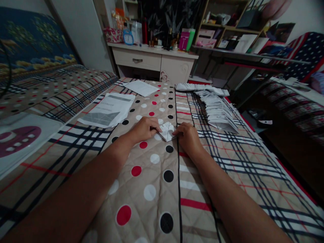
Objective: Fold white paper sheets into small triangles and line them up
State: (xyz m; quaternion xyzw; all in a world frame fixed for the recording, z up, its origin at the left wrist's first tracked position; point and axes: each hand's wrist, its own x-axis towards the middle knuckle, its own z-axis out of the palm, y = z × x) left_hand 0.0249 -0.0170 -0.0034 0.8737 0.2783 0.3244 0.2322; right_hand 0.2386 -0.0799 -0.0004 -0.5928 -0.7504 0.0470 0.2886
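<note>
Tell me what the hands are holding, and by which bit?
A folded paper: the left hand holds its left edge, the right hand its right edge.

The left hand [145, 129] and right hand [187, 135] hide the side corners of the small folded white paper [167, 131]. Lettering on the flat grey-and-white printed sheet [107, 109] is too blurred to read. The left edge crops the white plastic bag with maroon print [22, 140]; the top edge crops the rounded pink object [275, 8].

l hand [146, 129] is nr r hand [187, 135], fingers [155, 123] curled, arms [227, 187] fwd.
</note>
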